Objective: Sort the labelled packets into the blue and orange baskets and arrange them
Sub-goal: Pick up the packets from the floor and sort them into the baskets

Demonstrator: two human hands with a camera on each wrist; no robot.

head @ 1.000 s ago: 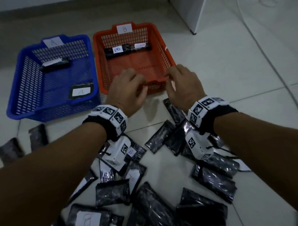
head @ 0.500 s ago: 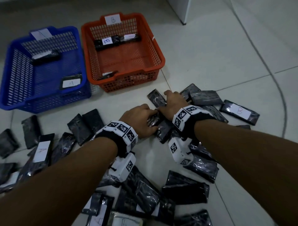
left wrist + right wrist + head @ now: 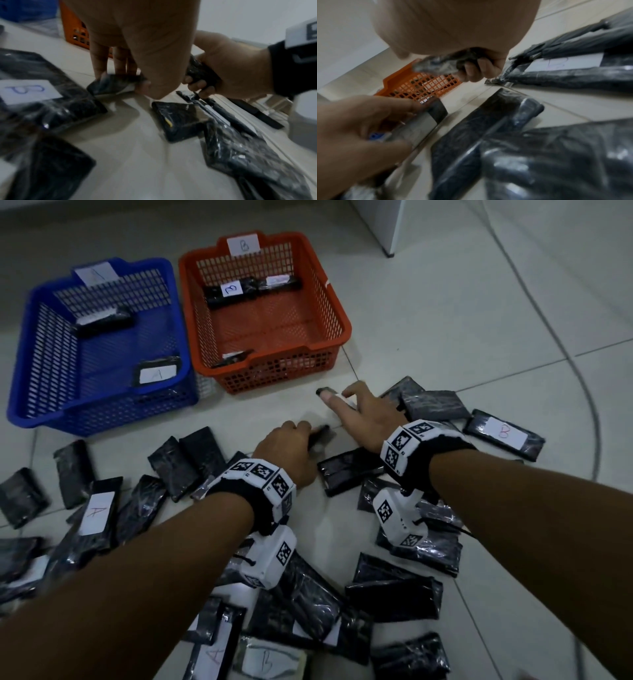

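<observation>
The blue basket (image 3: 102,412), tagged A, holds two black packets, one labelled A (image 3: 156,373). Beside it, the orange basket (image 3: 339,313), tagged B, holds a B packet (image 3: 233,290) at the back and another at its front wall. Many black packets lie loose on the floor tiles. My left hand (image 3: 308,436) grips a black packet (image 3: 111,85) just above the floor. Further forward, my right hand (image 3: 339,402) holds a white-labelled packet (image 3: 440,63) in curled fingers, short of the orange basket's front. Neither held packet's letter is readable.
Loose packets include one labelled A (image 3: 97,511) at left and one labelled B (image 3: 505,433) at right. A white cabinet (image 3: 513,220) stands at the top right. A grey cable (image 3: 589,412) curves across the floor on the right.
Both hands left the orange basket's front edge, dropped to the pile, and each took hold of a packet. The right hand has since moved forward toward the orange basket.
</observation>
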